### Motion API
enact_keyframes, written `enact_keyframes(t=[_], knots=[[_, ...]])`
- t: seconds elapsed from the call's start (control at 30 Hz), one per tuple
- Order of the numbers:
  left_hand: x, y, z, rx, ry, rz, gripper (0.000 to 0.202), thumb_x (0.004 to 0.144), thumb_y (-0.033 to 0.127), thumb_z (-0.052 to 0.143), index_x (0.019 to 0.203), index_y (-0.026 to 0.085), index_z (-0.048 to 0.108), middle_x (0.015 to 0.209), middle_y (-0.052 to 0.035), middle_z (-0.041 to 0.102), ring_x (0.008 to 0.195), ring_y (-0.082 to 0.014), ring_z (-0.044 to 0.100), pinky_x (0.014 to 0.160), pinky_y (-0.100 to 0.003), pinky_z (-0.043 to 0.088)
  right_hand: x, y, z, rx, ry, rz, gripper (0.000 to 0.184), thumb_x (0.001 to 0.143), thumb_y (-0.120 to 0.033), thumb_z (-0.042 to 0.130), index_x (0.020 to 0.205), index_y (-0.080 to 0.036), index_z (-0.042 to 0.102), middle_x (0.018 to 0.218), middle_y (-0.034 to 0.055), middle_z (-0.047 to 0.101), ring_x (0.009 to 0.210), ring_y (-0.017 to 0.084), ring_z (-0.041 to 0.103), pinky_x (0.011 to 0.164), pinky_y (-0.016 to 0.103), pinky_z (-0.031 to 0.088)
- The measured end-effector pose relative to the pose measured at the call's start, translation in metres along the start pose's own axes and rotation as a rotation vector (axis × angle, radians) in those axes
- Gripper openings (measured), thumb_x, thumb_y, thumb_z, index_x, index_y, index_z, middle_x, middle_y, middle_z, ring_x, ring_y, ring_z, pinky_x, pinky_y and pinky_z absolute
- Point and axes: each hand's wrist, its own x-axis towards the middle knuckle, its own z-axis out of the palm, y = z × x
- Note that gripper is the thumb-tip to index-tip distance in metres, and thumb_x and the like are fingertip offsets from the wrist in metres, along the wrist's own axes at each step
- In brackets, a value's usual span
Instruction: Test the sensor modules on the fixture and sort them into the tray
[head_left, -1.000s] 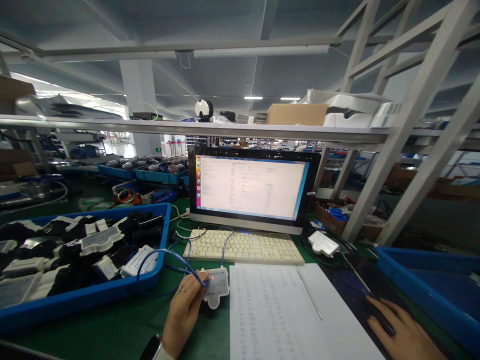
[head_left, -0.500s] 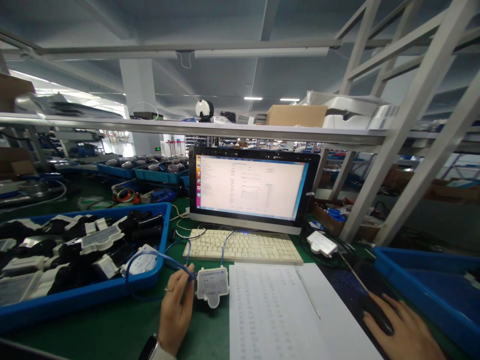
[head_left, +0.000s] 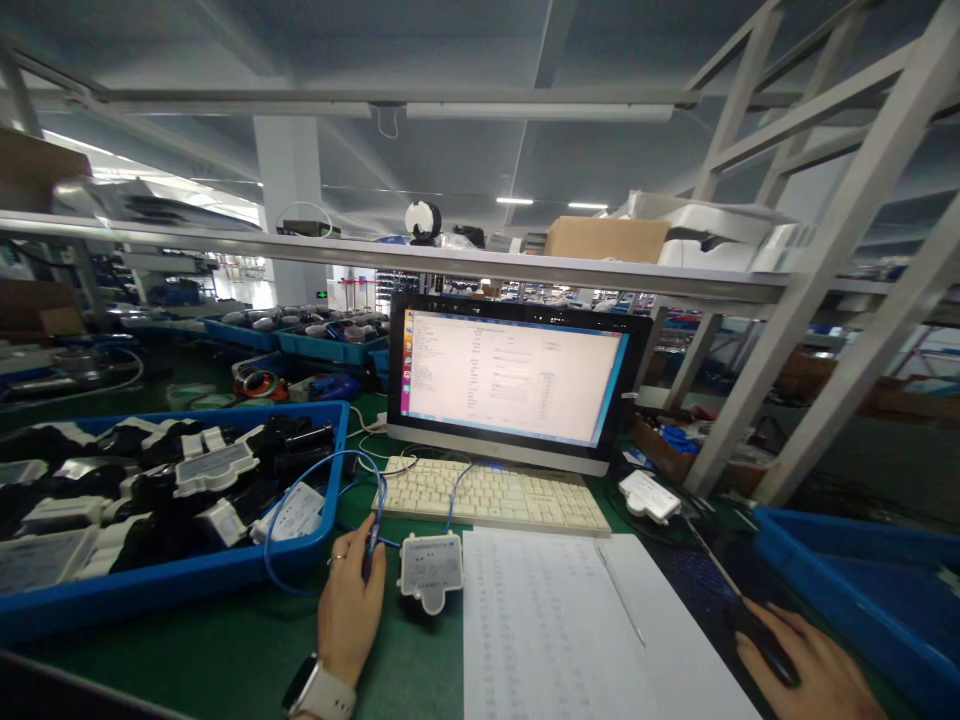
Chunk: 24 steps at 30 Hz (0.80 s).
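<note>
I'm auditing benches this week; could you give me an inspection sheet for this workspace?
Surface: green bench top, with printed sheets and a pen on them.
Job's things: white-rimmed module beside the left hand, lettered face up; black mouse at right.
Clutter: blue bin at left, heaped with black and white parts; white module right of the keyboard.
Hands: left hand holds a blue cable; right hand holds the mouse.
Cables: the blue one loops by the bin; blue cabling also crosses the keyboard.
Surroundings: lit monitor behind the keyboard; shelf above with a cardboard box.
</note>
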Motion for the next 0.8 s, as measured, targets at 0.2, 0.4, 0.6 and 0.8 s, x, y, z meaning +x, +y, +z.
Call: enact_keyframes(t=[0.2,0.4,0.6,0.8], knots=[[0.000,0.001,-0.001,0.070,0.005,-0.036,0.045,0.083,0.046,0.038,0.114,0.019,0.056,0.104,-0.0107,0.053,0.081,-0.0240,0.059,0.064,-0.036,0.051,-0.002,0.010,0.006,-0.033,0.050,-0.131,0.039,0.075,-0.045,0.041,0.094,-0.019,0.064,0.094,0.0122,0.064,0.096,0.032,0.058,0.083,0.046,0.046],[0.000,0.002,-0.003,0.115,0.061,0.033,0.042,0.084,0.046,0.039,0.108,0.018,0.059,0.103,-0.0114,0.051,0.078,-0.0231,0.058,0.061,-0.035,0.050,-0.001,0.012,0.010,-0.036,0.063,-0.146,0.040,0.077,-0.046,0.041,0.095,-0.017,0.062,0.097,0.0129,0.063,0.095,0.032,0.058,0.083,0.046,0.046],[0.000,0.012,-0.008,0.030,0.174,0.247,0.027,0.085,0.039,0.046,0.067,0.019,0.048,0.077,-0.0036,0.048,0.068,-0.0173,0.052,0.060,-0.029,0.043,0.005,0.000,0.000,0.004,0.100,-0.137,0.031,0.080,-0.040,0.042,0.093,-0.019,0.060,0.097,0.0111,0.062,0.093,0.029,0.058,0.081,0.044,0.046],[-0.001,0.012,-0.008,-0.099,0.139,0.440,0.044,0.085,0.024,0.053,0.053,0.019,0.023,0.058,0.0048,0.032,0.048,-0.0077,0.033,0.051,-0.024,0.029,0.022,-0.041,-0.028,0.055,0.158,-0.160,0.019,0.080,-0.032,0.044,0.082,-0.019,0.058,0.091,0.0108,0.062,0.089,0.025,0.056,0.080,0.039,0.045]])
